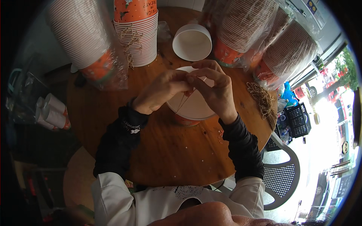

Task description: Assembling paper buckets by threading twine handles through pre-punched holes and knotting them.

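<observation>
A paper bucket [198, 106], white inside and orange outside, stands on the table in front of me. Above its opening my left hand [161, 91] and my right hand [215, 87] meet, fingertips pinched close together. Both hands hold a thin beige cord [182, 103], which hangs down across the near left part of the rim. The fingers hide the upper part of the cord, so I cannot tell whether it is knotted there. Whether the cord passes through the bucket's wall is also too small to see.
Behind stands another white-lined bucket [192, 42]. Nested bucket stacks rise at the back: one with cords hanging down it [136, 43], others in clear plastic at left [81, 34] and right [245, 26]. A bundle of beige cords [263, 102] lies at the table's right edge, near a grey chair [281, 175].
</observation>
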### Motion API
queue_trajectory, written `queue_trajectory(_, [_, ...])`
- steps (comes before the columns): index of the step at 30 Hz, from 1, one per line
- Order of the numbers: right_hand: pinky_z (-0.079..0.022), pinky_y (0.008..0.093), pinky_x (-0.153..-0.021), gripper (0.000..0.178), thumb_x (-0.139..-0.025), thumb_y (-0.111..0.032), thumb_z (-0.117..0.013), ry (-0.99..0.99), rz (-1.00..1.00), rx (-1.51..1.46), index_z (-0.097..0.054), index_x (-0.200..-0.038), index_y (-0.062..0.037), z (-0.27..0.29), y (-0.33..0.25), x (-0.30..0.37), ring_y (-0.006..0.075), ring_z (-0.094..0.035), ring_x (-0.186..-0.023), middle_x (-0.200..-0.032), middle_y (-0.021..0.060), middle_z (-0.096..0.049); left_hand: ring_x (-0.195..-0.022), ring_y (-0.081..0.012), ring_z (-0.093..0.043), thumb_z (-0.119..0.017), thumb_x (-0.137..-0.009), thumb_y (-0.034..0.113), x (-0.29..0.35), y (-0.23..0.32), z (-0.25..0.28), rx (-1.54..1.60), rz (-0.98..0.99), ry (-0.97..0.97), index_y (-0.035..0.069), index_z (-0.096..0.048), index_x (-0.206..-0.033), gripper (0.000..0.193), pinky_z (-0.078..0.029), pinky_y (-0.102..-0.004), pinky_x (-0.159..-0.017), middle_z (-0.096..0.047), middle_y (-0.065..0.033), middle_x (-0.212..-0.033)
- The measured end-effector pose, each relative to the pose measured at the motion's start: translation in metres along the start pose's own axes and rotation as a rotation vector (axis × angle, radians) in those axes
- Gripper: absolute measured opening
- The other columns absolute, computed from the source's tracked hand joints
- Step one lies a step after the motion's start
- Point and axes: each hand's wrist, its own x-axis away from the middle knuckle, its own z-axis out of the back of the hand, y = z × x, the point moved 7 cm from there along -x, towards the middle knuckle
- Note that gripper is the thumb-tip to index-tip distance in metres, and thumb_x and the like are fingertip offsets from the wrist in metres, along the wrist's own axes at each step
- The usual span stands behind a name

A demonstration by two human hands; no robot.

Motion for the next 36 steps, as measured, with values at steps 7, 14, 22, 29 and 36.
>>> queue_trajectory(7, [-0.050,0.0284,-0.083,0.012,-0.087,-0.006,-0.068,-0.010,-0.254,-0.249,-0.070,-0.097,-0.0003,0.004,0.018,0.003,0.0137,-0.062,-0.093,-0.103,0.0066,-0.065,-0.077,-0.0074,-0.056,-0.061,-0.093,0.014,0.001,0.002,-0.002,-0.027,-0.003,-0.024,0.001,-0.067,-0.093,0.015,-0.045,-0.0237,-0.076,-0.062,-0.0002,-0.083])
queue_trajectory(14, [-0.051,0.0299,-0.083,0.017,-0.087,-0.009,-0.067,-0.137,-0.251,0.016,-0.067,-0.101,0.0012,0.002,0.012,0.025,0.0133,-0.065,-0.090,-0.092,0.0074,-0.069,-0.082,-0.0075,-0.058,-0.059,-0.095,0.013,0.003,0.001,0.004,-0.106,-0.072,0.042,-0.001,-0.065,-0.104,0.017,-0.048,-0.0228,-0.079,-0.064,-0.0017,-0.089])
queue_trajectory(22, [-0.050,0.0254,-0.078,0.011,-0.089,-0.009,-0.066,-0.124,-0.450,-0.318,-0.065,-0.096,-0.0001,0.005,0.030,0.030,0.0094,-0.062,-0.083,-0.089,0.0031,-0.068,-0.089,-0.0064,-0.061,-0.060,-0.094,0.007,0.005,0.005,-0.002,-0.133,-0.129,0.023,0.002,-0.066,-0.103,0.013,-0.050,-0.0214,-0.081,-0.066,-0.0018,-0.094])
queue_trajectory(29, [-0.049,0.0240,-0.078,0.007,-0.093,-0.008,-0.062,-0.075,-0.384,-0.368,-0.059,-0.097,-0.0016,0.002,0.035,0.033,0.0087,-0.062,-0.083,-0.088,0.0019,-0.065,-0.087,-0.0083,-0.064,-0.062,-0.092,0.006,0.006,0.000,0.003,-0.168,-0.074,0.044,0.000,-0.067,-0.103,0.013,-0.052,-0.0225,-0.079,-0.068,-0.0028,-0.094])
queue_trajectory(36, [-0.051,0.0298,-0.073,0.006,-0.091,0.000,-0.060,0.068,-0.193,-0.074,-0.055,-0.095,-0.0003,0.001,0.014,0.038,0.0176,-0.064,-0.084,-0.087,0.0077,-0.062,-0.086,-0.0082,-0.064,-0.066,-0.090,0.006,0.010,-0.001,-0.002,-0.188,-0.030,0.097,-0.001,-0.066,-0.106,0.017,-0.052,-0.0224,-0.079,-0.069,-0.0041,-0.096])
